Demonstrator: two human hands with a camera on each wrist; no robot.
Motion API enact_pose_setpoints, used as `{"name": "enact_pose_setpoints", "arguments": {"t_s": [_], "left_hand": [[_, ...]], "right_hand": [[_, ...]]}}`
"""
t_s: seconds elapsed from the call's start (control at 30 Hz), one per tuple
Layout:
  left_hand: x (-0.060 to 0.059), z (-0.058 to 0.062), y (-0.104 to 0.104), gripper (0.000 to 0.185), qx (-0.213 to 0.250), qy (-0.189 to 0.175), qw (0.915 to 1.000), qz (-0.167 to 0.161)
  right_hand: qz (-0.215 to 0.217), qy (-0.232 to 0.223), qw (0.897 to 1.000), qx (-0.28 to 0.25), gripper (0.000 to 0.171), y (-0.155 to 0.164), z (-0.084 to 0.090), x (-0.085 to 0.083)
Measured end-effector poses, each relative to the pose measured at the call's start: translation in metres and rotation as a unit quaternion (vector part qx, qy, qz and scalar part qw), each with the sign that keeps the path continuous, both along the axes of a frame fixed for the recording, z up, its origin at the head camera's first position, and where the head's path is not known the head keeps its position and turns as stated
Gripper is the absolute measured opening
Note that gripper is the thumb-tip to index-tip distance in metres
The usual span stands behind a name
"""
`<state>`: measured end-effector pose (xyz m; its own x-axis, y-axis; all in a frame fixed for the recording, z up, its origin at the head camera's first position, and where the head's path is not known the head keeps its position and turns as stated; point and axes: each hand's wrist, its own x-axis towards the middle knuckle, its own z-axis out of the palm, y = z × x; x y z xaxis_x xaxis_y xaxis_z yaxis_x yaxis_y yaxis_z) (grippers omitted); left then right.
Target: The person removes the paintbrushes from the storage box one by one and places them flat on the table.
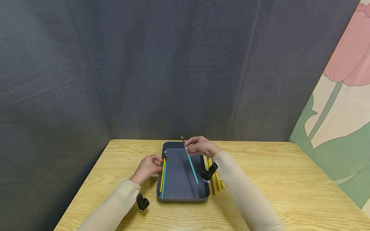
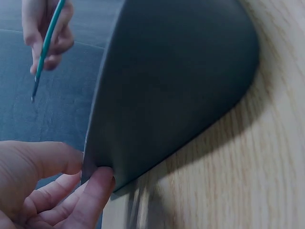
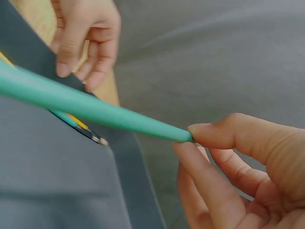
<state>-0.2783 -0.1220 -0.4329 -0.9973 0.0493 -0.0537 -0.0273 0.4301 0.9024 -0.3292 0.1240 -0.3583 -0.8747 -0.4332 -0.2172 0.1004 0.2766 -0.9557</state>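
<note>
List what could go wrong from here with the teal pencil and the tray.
1. The right hand pinches the teal pencil only near its far end, so the long free end over the tray could swing or slip out.
2. The left hand grips just the tray's left rim; a tug might shift the tray and roll the two pencils lying inside.
3. The right sleeve hangs above the yellow pencils beside the tray and could sweep them.

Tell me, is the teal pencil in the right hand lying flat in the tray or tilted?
Tilted. The right hand pinches the teal pencil near its raised far end, its near end low over the tray.
</note>
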Motion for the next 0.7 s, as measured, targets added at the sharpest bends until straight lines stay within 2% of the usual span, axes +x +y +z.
{"name": "enact_pose_setpoints", "arguments": {"t_s": [0.4,0.7], "left_hand": [[0.001,0.002,0.002,0.032,0.003,-0.001,1.0,-0.001],[0.002,0.003,0.003,0.031,0.003,-0.002,1.0,0.001]], "right_hand": [[-0.008,0.021,0.999,-0.031,0.032,0.062,0.021,0.006],[-0.036,0.017,0.998,-0.052,0.028,0.113,0.017,0.009]]}}
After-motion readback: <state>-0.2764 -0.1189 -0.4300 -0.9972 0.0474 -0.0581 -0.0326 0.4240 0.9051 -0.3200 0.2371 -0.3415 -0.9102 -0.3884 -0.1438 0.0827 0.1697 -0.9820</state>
